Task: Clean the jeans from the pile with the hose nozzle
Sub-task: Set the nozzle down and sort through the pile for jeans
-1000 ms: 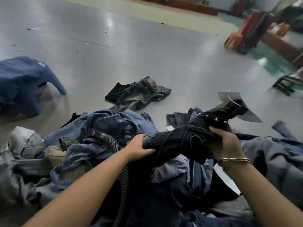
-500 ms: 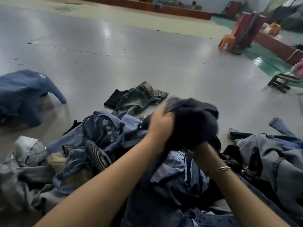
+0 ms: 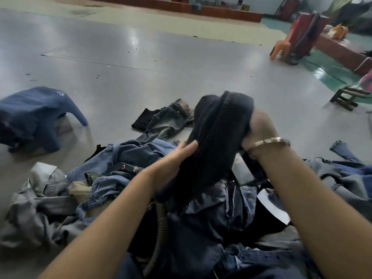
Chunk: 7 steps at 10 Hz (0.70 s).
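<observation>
Dark denim jeans (image 3: 217, 137) sit bunched between your two hands, lifted above the pile (image 3: 128, 178).

Your left hand (image 3: 173, 164) presses straight, relaxed fingers against the near side of the bundle, its grip spread rather than curled; your right hand (image 3: 259, 127), with one bracelet (image 3: 269, 142) at the wrist, holds the far side, but the cloth hides its fingers, so you cannot tell how that grip lies. Below your left wrist one hose nozzle (image 3: 130, 168) with a red mark lies on the blue denim, and its ribbed hose (image 3: 161, 224) runs down between your forearms. One grey-green pair of jeans (image 3: 167, 122) lies apart on the grey floor (image 3: 141, 67) beyond the pile, one blue stool (image 3: 36, 115) stands at the left, and one orange chair (image 3: 281, 47) stands far off to the right.
</observation>
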Available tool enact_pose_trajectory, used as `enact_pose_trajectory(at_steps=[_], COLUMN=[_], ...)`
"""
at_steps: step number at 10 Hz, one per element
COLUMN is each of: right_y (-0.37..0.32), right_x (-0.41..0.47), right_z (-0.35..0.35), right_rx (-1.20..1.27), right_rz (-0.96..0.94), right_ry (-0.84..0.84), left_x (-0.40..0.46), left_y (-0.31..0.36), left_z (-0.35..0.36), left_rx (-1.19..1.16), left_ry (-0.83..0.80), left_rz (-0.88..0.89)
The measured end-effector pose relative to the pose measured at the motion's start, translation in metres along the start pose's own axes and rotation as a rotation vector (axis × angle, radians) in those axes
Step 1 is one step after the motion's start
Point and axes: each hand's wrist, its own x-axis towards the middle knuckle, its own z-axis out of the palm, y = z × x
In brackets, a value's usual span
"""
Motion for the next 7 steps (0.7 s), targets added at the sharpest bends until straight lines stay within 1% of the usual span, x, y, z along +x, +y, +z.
enact_pose_trajectory(at_steps=[1,2,3,4,5,6,7], right_y=[0.009,0.065,0.119,0.132,0.118,0.098,0.085], right_x=[0.007,-0.028,-0.072,-0.081,-0.061,-0.035,-0.024], right_z=[0.004,-0.010,-0.022,-0.020,-0.020,-0.036,-0.045], right_rx=[-0.087,0.067,0.039,-0.248,-0.114,0.265,0.373], right_rz=[0.130,0.283,0.396,0.319,0.194,0.247,0.269], right_ry=[0.054,-0.094,-0.282,-0.427,-0.132,0.052,0.096], left_x=[-0.023,-0.017,-0.003,0.009,0.014,0.008,-0.009], left_y=[-0.034,-0.033,-0.029,-0.029,-0.037,-0.045,-0.061], left_z=[0.000,0.003,0.001,0.003,0.005,0.003,0.009], left_rx=[0.156,-0.206,-0.613,-0.675,-0.569,-0.257,-0.312], left_ry=[-0.166,0.011,0.084,0.135,0.096,-0.012,-0.307], left_rz=[-0.028,0.055,0.123,0.134,0.134,-0.057,-0.438])
